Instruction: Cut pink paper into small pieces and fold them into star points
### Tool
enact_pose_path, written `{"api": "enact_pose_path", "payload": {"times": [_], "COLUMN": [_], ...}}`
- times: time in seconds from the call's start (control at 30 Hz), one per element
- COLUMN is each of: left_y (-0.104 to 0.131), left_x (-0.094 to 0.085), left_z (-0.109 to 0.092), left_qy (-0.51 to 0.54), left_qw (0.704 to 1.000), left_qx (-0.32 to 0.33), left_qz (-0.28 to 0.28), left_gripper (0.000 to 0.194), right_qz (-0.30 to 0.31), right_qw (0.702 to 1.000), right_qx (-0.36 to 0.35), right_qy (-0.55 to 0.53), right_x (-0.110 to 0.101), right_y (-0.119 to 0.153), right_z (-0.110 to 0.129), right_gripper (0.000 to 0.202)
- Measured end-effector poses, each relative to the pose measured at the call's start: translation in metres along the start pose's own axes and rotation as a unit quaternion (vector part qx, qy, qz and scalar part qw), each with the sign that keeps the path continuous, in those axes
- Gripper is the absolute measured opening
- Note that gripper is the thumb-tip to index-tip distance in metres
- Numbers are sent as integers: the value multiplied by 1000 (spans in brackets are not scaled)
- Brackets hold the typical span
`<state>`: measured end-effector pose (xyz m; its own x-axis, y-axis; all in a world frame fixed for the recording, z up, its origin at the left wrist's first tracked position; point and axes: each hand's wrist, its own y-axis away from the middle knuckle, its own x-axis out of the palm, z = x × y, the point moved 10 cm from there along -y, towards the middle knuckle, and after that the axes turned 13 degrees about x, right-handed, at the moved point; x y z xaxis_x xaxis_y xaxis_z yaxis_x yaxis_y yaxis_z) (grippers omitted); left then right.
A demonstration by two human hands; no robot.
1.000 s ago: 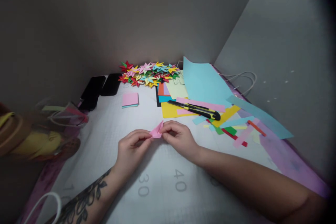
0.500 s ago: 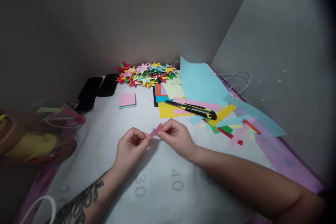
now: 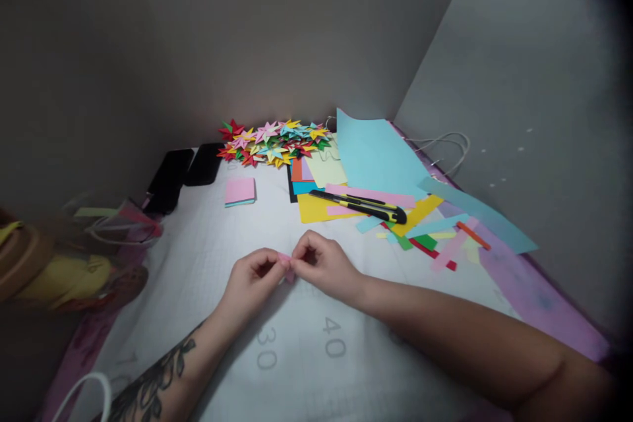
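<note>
Between my two hands is a small folded piece of pink paper (image 3: 288,271), mostly covered by the fingertips. My left hand (image 3: 254,280) pinches it from the left, thumb against forefinger. From the right, my right hand (image 3: 324,267) pinches the same piece, its fingertips almost touching those of the left. Both hands are just above the white sheet with printed numbers (image 3: 297,369). Beyond the left hand lies a stack of square paper (image 3: 240,190), pink on top and bluish below.
Folded paper stars (image 3: 274,142) are heaped at the back wall. A box cutter (image 3: 361,204) rests on coloured sheets, beside scattered paper strips (image 3: 430,237). Large light-blue paper (image 3: 380,155) stands behind them. Black phone-like objects (image 3: 171,171) lie back left; a blurred pot-like object (image 3: 30,264) is at left.
Both hands have shifted slightly, fingertips closer together. The pink paper, earlier pointing up to the right, is now turned downward and more hidden. The view has tilted a little.
</note>
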<state>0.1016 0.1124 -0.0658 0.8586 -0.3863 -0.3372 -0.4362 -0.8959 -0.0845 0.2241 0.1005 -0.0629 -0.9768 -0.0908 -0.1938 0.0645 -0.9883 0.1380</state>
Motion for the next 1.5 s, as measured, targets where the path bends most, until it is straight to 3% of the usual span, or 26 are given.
{"api": "enact_pose_path", "payload": {"times": [0.27,0.4,0.57,0.63,0.73,0.87,0.97,1.17,1.5], "left_y": [1,1,4,5,2,1,0,-1,0], "left_x": [-4,-18,-43,-46,-33,-13,-4,-9,-8], "left_z": [0,-2,19,24,17,2,-5,-7,-1], "left_qy": [-4,22,70,76,63,31,23,-4,-59], "left_qw": [1000,996,978,974,984,996,999,999,998], "left_qx": [7,14,-18,-33,-37,-27,-14,1,-10], "left_qz": [-23,-81,-195,-212,-162,-79,-35,-32,6], "left_gripper": [20,19,21,23,23,25,26,28,28], "right_qz": [-3,8,7,-10,-23,14,9,39,2], "right_qw": [997,996,992,991,993,999,998,995,998], "right_qx": [3,7,32,26,0,-41,-51,-64,-38], "right_qy": [-77,-88,-122,-135,-119,-15,20,61,43], "right_x": [-2,-2,-7,-12,-15,-3,-2,6,-2], "right_y": [-4,-6,-9,-10,-10,-7,-5,-2,-7], "right_z": [-2,-3,-13,-13,-7,7,11,16,12], "right_gripper": [17,19,20,19,16,11,22,17,16]}}
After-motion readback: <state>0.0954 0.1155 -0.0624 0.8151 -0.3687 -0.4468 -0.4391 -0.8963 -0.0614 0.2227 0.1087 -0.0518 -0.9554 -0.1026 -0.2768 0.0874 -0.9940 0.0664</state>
